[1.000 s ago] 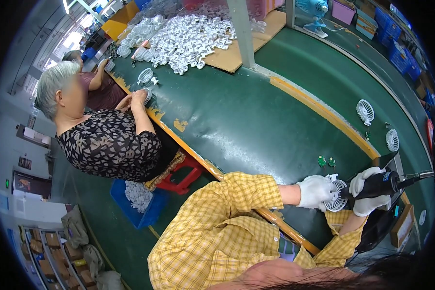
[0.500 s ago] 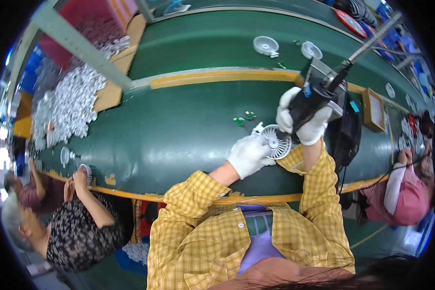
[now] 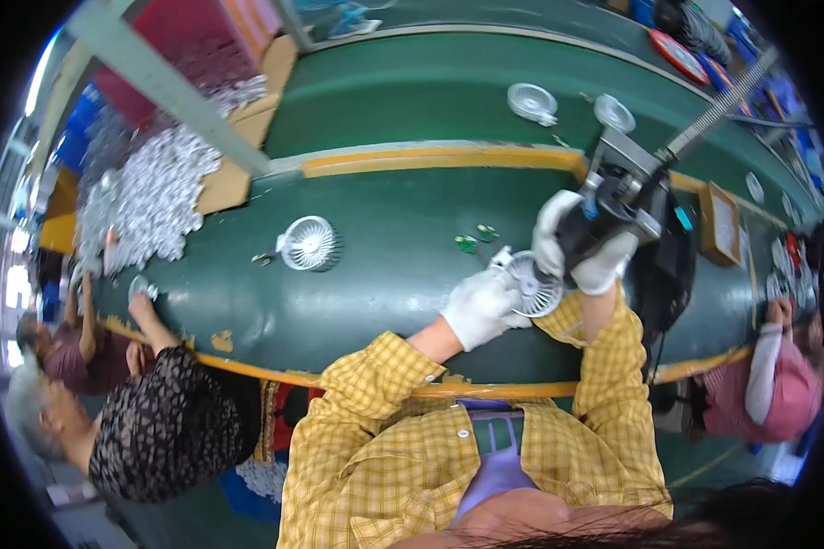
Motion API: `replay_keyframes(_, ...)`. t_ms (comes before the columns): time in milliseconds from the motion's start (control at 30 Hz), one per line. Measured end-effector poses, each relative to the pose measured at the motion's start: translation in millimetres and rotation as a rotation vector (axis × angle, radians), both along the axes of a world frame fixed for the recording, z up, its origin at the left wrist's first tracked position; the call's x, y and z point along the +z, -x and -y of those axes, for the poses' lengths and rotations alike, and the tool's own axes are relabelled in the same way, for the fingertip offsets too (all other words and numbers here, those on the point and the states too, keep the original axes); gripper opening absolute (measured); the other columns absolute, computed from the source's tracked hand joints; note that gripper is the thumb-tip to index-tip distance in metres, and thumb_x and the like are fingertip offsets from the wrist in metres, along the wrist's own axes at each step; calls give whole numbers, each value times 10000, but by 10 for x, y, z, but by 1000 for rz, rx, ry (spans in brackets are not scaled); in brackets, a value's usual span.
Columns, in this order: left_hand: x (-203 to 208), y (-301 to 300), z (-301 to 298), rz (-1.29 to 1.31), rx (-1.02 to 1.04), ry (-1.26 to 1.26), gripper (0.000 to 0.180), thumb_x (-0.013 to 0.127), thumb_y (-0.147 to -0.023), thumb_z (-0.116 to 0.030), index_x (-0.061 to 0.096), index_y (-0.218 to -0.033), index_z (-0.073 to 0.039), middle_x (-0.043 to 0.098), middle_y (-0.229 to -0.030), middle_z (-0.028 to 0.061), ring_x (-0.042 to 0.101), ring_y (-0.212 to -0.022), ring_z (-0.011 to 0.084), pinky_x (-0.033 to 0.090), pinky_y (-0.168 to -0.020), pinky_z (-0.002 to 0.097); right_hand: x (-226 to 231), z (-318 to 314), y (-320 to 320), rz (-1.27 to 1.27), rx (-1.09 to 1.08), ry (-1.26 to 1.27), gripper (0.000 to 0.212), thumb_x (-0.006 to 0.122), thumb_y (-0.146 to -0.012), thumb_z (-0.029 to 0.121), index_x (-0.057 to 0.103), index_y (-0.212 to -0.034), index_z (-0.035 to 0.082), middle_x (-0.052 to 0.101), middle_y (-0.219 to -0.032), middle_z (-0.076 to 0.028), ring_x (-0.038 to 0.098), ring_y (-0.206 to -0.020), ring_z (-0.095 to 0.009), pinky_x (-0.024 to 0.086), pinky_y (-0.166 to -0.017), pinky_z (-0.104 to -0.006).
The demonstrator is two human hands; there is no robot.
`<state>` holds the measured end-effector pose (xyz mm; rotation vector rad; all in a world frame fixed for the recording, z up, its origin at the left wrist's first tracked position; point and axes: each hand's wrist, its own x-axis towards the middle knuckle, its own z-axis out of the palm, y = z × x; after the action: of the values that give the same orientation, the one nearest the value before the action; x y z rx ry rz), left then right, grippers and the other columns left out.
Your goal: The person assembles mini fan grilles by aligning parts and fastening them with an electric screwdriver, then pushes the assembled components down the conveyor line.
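My left hand (image 3: 485, 309), in a white glove, is closed on the edge of a small white fan (image 3: 537, 291) with a round spoked grille. The fan lies just above the green work surface, its grille facing up. White-gloved too, my right hand (image 3: 604, 265) wraps round a black power screwdriver (image 3: 588, 227) tilted over the fan. The tool's tip is hidden behind the hand. Above the left hand, two small green circuit boards (image 3: 467, 244) lie on the surface.
Another white fan (image 3: 309, 243) with short wires lies to the left. More fans (image 3: 532, 103) sit on the far belt, beyond a yellow-edged ledge (image 3: 430, 160). A cardboard box (image 3: 721, 224) stands at right. Many silvery parts (image 3: 151, 188) are heaped at left. Co-workers sit on both sides.
A white fan now lies on the surface to the left, near where a co-worker's arm has shifted. The view has moved slightly; my hands keep their grip on fan and screwdriver.
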<state>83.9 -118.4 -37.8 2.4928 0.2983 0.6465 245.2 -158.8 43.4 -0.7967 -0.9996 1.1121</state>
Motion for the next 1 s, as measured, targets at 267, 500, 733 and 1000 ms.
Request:
replay_keyframes(267, 23, -59, 47, 76, -31, 45, 282, 752, -580, -287, 593, -671, -73, 555, -769, 95, 570, -761, 311, 469, -656, 422, 55, 71, -17, -41, -125, 0, 869, 488, -558, 864, 442, -850, 47, 414, -490, -2, 382, -375, -102, 312, -365, -222)
replay_keyframes(500, 11, -32, -18, 62, -27, 0, 331, 747, -594, -309, 596, -712, -40, 541, -798, 103, 555, -780, 316, 456, -642, 429, 86, -7, 48, -2, -106, -63, 830, 516, -608, 826, 449, -867, 40, 431, -524, -2, 399, -387, -106, 321, -361, -219)
replay_keyframes(733, -7, -71, 20, 30, -42, 18, 353, 732, -609, -343, 582, -663, -28, 533, -779, 117, 558, -761, 311, 453, -650, 427, 65, 67, 95, 53, -297, -34, 854, 488, -597, 849, 447, -891, 48, 440, -550, 4, 402, -404, -105, 322, -381, -216)
replay_keyframes(1000, -44, -38, 35, 122, -8, -44, 320, 758, -582, -323, 592, -692, -73, 570, -781, 88, 574, -727, 285, 471, -634, 402, 274, 372, -121, 81, -512, -91, 945, 469, -551, 883, 488, -1053, 83, 456, -588, 3, 415, -447, -118, 330, -420, -253)
